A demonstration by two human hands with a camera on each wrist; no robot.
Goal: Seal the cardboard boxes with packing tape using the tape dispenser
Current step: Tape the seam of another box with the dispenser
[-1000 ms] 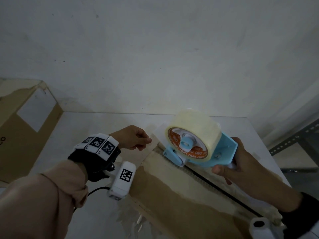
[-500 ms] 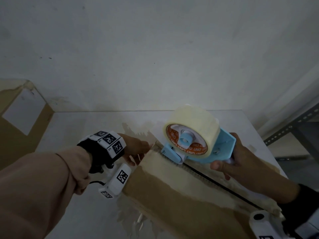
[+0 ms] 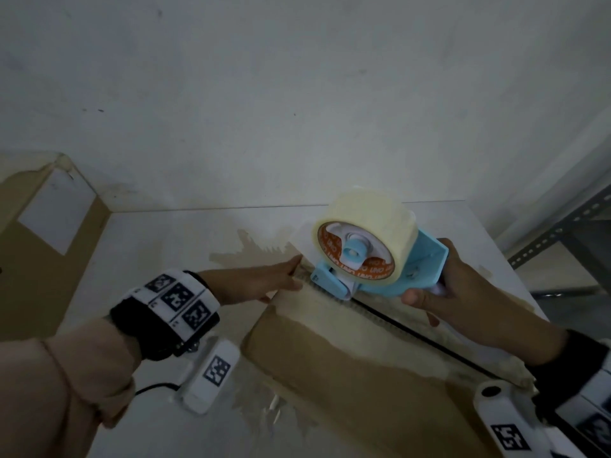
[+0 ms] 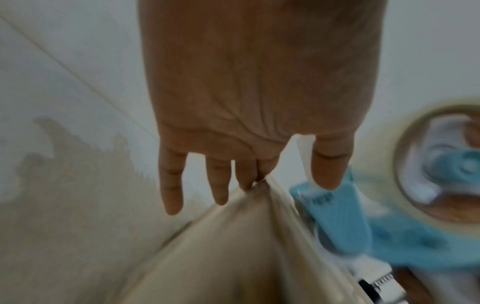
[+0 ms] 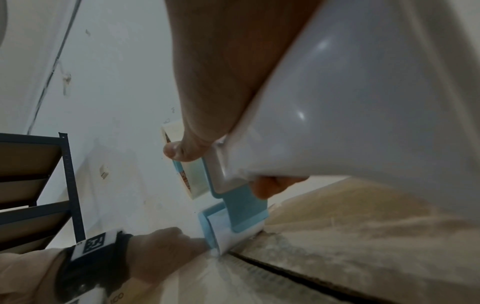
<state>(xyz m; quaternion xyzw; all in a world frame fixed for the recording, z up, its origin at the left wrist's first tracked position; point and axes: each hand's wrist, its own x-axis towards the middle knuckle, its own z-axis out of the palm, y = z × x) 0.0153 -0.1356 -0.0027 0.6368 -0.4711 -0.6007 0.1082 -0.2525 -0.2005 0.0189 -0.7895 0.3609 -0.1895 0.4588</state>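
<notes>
A brown cardboard box (image 3: 330, 358) lies on the white table, with a dark seam (image 3: 413, 335) between its closed flaps and old tape beside the seam. My right hand (image 3: 439, 292) grips the handle of the blue tape dispenser (image 3: 426, 259), which carries a roll of clear tape (image 3: 367, 219). The dispenser's front end rests on the far end of the seam. My left hand (image 3: 281, 276) reaches in from the left with straight fingers (image 4: 221, 185) that touch the box's far edge just beside the dispenser's nose (image 4: 335, 222). The right wrist view shows the white handle (image 5: 363, 102) in my grip.
A second, larger cardboard box (image 3: 39, 276) with a white label stands at the left against the wall. Metal shelving (image 3: 562, 233) stands past the table's right edge. Tape scraps (image 3: 251, 252) stick to the table (image 3: 165, 233) beyond the box.
My left hand has moved right from a loosely curled pose beside the box and now lays straight fingers on the box's far edge. The dispenser has stayed at the far end of the seam.
</notes>
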